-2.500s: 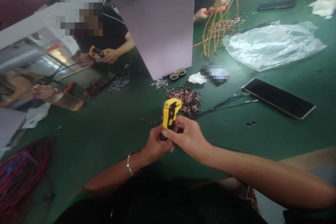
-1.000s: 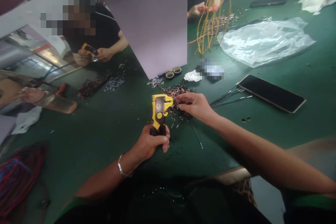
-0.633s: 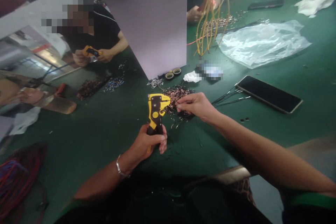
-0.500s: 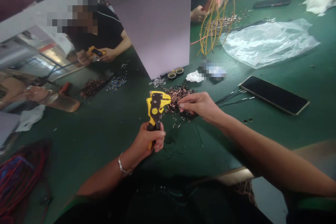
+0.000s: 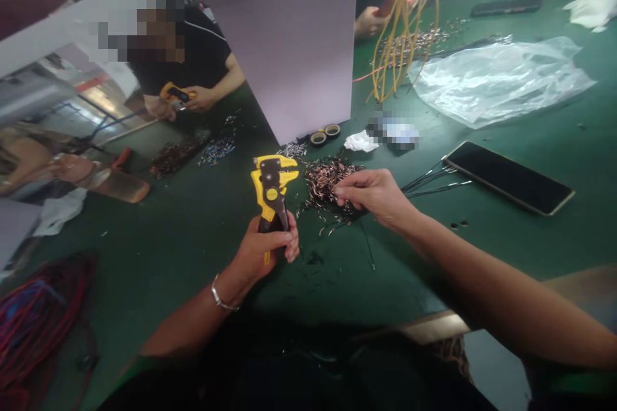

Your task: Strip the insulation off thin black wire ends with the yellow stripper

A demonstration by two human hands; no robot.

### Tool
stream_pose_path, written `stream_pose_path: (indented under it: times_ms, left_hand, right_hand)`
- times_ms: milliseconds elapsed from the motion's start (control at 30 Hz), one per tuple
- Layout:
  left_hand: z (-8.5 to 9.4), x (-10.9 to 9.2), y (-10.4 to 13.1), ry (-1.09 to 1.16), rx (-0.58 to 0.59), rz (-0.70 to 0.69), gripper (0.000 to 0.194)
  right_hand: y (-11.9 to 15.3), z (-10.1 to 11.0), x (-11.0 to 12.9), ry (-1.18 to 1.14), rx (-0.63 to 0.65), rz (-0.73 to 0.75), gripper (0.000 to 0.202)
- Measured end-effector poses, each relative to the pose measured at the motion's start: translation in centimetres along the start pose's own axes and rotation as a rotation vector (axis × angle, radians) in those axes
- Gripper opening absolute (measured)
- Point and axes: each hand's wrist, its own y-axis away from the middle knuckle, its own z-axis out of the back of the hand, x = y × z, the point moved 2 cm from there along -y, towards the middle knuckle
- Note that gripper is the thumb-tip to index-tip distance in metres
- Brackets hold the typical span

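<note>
My left hand [image 5: 274, 241] is wrapped round the handles of a yellow and black wire stripper [image 5: 271, 189], held upright with its jaws apart and pointing right. My right hand [image 5: 373, 192] has thumb and fingers pinched together above the right side of a pile of copper-coloured wire bits [image 5: 325, 181]. What the pinch holds is too small to make out. Under and beyond this hand run thin black wires [image 5: 429, 181] with pale tips. One loose black wire [image 5: 370, 247] lies below the pile on the green table [image 5: 193, 257].
A phone [image 5: 508, 178] and a clear plastic bag [image 5: 501, 80] lie at the right. Two tape rolls [image 5: 325, 135] and white tissue [image 5: 361, 141] sit behind the pile, near a grey panel [image 5: 299, 38]. A bottle [image 5: 123, 185] and red cables [image 5: 43, 327] are at left. Other people work beyond.
The wire stripper has moved left, away from my right hand, and its jaws have opened wider. My right hand has stayed pinched near the pile.
</note>
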Motion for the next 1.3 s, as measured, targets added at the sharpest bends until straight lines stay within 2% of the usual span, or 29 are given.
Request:
stream_pose_path:
  times_ms: [300, 433, 500, 700, 900, 1133, 1300]
  left_hand:
    - [0.2, 0.1, -0.2, 0.016, -0.019, -0.023, 0.020]
    - [0.7, -0.2, -0.6, -0.001, -0.077, -0.070, 0.021]
    - [1.1, -0.4, -0.9, -0.031, -0.106, -0.102, 0.022]
    - [2.1, -0.3, -1.4, -0.138, -0.172, -0.195, 0.026]
    - [1.9, 0.0, -1.2, -0.131, -0.117, -0.176, 0.029]
    - [1.8, 0.2, -0.9, -0.133, -0.086, -0.183, 0.028]
    - [2.2, -0.3, -1.0, -0.115, -0.113, -0.207, 0.027]
  right_hand:
    - [0.8, -0.5, 0.0, 0.108, -0.042, 0.066, 0.017]
    - [1.2, -0.5, 0.4, 0.134, -0.028, 0.082, 0.015]
    - [1.4, -0.6, 0.6, 0.151, 0.005, 0.083, 0.015]
    - [2.0, -1.5, 0.4, 0.160, 0.214, 0.031, 0.013]
    - [2.4, -2.1, 0.3, 0.158, 0.284, -0.007, 0.012]
    - [2.0, -1.7, 0.2, 0.104, 0.277, -0.012, 0.009]
    - [1.2, -0.6, 0.2, 0.024, 0.153, 0.002, 0.007]
